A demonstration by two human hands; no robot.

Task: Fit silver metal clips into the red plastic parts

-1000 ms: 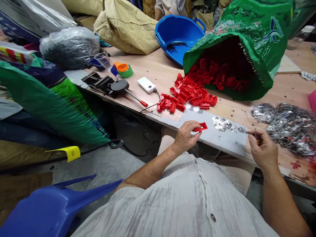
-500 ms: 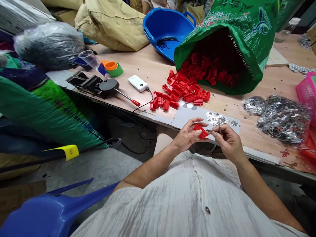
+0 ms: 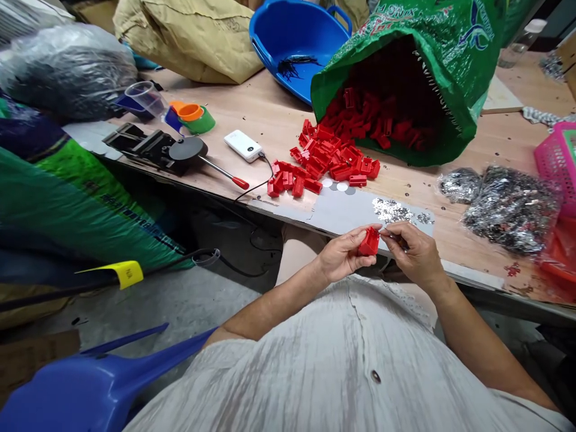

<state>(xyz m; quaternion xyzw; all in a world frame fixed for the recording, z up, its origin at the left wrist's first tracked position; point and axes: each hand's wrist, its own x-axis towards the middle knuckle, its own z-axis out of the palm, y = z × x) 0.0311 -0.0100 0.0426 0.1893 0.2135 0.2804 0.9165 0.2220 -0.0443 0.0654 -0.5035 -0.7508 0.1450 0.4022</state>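
Note:
In front of my lap, my left hand (image 3: 344,255) is closed around a hollow red plastic part (image 3: 369,241), its open side turned toward the right. My right hand (image 3: 416,252) pinches a small thin metal piece (image 3: 383,233) at the edge of that part. Most of the metal piece is covered by my fingers, so its full shape cannot be made out. Just beyond both hands, shiny small metal pieces (image 3: 392,210) are spread on a grey sheet (image 3: 333,210). Farther back, a heap of similar red parts (image 3: 324,159) spills from a green woven sack (image 3: 450,144).
A black hand press (image 3: 157,150) with a red-tipped lever and a white power bank (image 3: 243,146) sit on the left. A blue basin (image 3: 288,36) stands behind. On the right are a clear bag of metal pieces (image 3: 510,207) and a pink basket (image 3: 551,156).
My left hand has turned the red part so its hollow side shows. My right hand has brought the metal piece to the part's upper right edge. The whole view has shifted slightly.

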